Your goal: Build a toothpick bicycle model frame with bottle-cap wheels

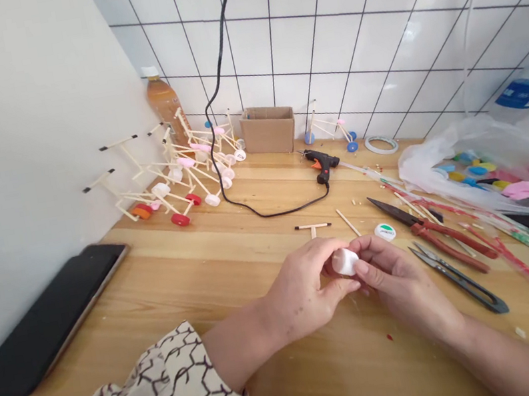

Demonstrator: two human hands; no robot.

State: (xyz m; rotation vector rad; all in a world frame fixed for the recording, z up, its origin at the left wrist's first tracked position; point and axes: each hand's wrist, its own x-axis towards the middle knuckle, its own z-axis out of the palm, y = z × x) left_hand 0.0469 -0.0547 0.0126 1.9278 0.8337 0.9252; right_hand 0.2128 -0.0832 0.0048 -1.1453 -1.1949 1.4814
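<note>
We pinch a small white plastic cap (345, 261) between both hands, left hand (305, 292) and right hand (394, 274) curled close around it, just above the smooth wooden counter (194, 264). Red-handled pliers (432, 231) lie right.

White tiled wall (366, 19), plain wall (20, 131) left, wooden table (181, 279).

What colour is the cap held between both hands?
White cap, seen in the head view.
</note>
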